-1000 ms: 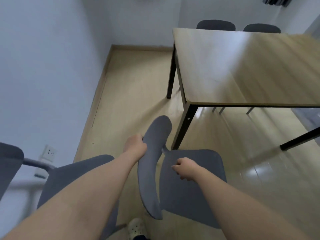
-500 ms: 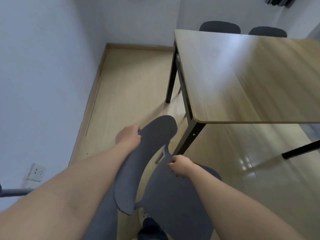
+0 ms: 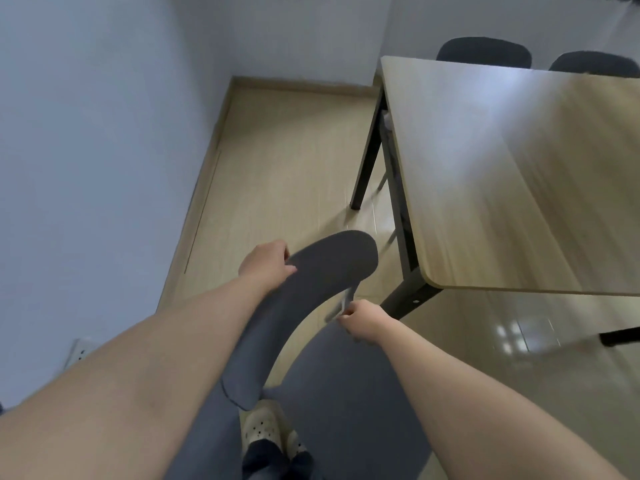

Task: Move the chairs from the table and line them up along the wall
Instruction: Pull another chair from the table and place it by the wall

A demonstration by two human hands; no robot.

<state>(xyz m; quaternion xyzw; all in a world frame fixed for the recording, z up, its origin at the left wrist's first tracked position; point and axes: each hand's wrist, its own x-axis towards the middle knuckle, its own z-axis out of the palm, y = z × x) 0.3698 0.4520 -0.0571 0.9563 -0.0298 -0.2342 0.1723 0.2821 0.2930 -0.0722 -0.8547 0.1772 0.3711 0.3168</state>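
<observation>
Between the pale wall (image 3: 86, 150) and the wooden table (image 3: 502, 168), a person carries a grey chair (image 3: 304, 299) over the light floor (image 3: 284, 161), well clear of the table's near corner. From the left: the left hand (image 3: 265, 263) is clamped on the outer edge of the chair's curved backrest, fingers wrapped behind the rim and thumb lying on its face. To its right the backrest sweeps down toward the camera, with the seat beneath it and a pale perforated shoe (image 3: 263, 429) showing under the seat's edge. Further right, the right hand (image 3: 362, 322) is closed in a fist-like hold where a thin metal strut joins backrest to seat; whether it grips the strut or the seat edge cannot be told. The chair looks rigid and fairly light, judging by its moulded shell and slim frame, so it should lift without flexing; the smooth shell may slip in the palm, which makes the backrest rim and the metal frame the surest places to hold. At far right, beyond the table, the backs of two more chairs (image 3: 485, 57) are tucked against its far side, not yet moved.
</observation>
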